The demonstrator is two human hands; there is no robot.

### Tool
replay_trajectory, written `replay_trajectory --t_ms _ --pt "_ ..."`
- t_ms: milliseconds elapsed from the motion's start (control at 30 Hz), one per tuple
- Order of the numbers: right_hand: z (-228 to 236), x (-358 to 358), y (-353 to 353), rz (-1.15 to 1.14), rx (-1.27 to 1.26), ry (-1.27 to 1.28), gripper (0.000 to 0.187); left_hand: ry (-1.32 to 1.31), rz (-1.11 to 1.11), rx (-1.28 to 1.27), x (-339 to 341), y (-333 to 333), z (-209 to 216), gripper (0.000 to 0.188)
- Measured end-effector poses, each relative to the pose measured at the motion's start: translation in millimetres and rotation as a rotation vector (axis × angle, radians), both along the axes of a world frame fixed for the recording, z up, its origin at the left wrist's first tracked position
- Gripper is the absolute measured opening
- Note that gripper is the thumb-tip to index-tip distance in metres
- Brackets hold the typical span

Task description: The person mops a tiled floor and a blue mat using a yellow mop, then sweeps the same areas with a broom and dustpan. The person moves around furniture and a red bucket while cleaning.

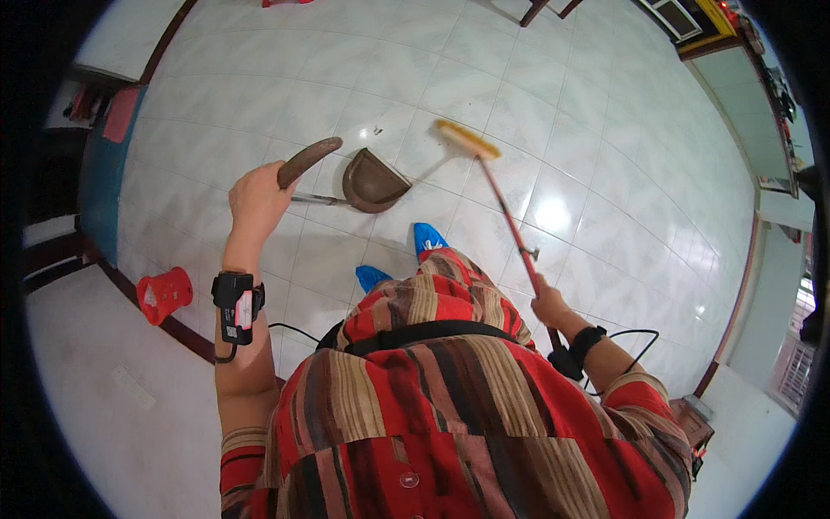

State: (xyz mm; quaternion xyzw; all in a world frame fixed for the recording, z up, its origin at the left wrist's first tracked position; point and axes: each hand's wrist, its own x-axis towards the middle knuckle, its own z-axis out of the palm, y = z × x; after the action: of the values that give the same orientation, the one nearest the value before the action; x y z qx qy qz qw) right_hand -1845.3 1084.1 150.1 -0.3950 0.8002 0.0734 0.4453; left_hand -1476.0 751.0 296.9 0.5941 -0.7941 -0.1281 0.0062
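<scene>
My left hand [258,203] is closed around the curved brown handle of a long-handled dustpan [369,183]. The brown pan rests on the tiled floor ahead of my feet, its straight lip facing up and to the right. In my right hand [553,307] is the red stick of a broom [507,212], gripped near its lower end in the picture. The broom's yellow and white head [468,139] is on or just above the floor, right of the pan and apart from it. Small dark bits of debris [377,131] lie beyond the pan.
My feet wear blue shoe covers [428,238]. A red bin [164,295] stands at the left by the wall. Dark wooden furniture legs [533,12] show at the far edge, and a blue-sided cabinet [104,195] is on the left. Pale shiny tiles [605,173] cover the floor.
</scene>
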Motion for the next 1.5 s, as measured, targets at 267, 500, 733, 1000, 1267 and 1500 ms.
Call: replay_trajectory --t_ms 267,500,733,1000,1267,1500 --pt "58 70 43 0.035 -0.299 -0.441 0.04 0.044 -0.054 -0.013 13 -1 -16 0.018" --pt "27 62 27 -0.282 -0.01 -0.158 0.053 0.029 -0.077 -0.018 16 -3 -27 0.021" --pt "-24 54 -4 0.025 -0.243 -0.036 0.039 0.01 -0.068 -0.045 17 -3 -32 0.026" --pt "21 72 9 -0.095 -0.129 -0.531 0.051 -0.06 0.011 -0.023 44 14 -21 0.028" --pt "38 76 -47 -0.124 -0.065 -0.186 0.063 -0.089 0.222 0.027 150 63 -13 0.029" --pt "-15 98 -119 0.165 -0.05 -0.197 0.059 -0.109 0.284 -0.002 158 68 -21 0.024"
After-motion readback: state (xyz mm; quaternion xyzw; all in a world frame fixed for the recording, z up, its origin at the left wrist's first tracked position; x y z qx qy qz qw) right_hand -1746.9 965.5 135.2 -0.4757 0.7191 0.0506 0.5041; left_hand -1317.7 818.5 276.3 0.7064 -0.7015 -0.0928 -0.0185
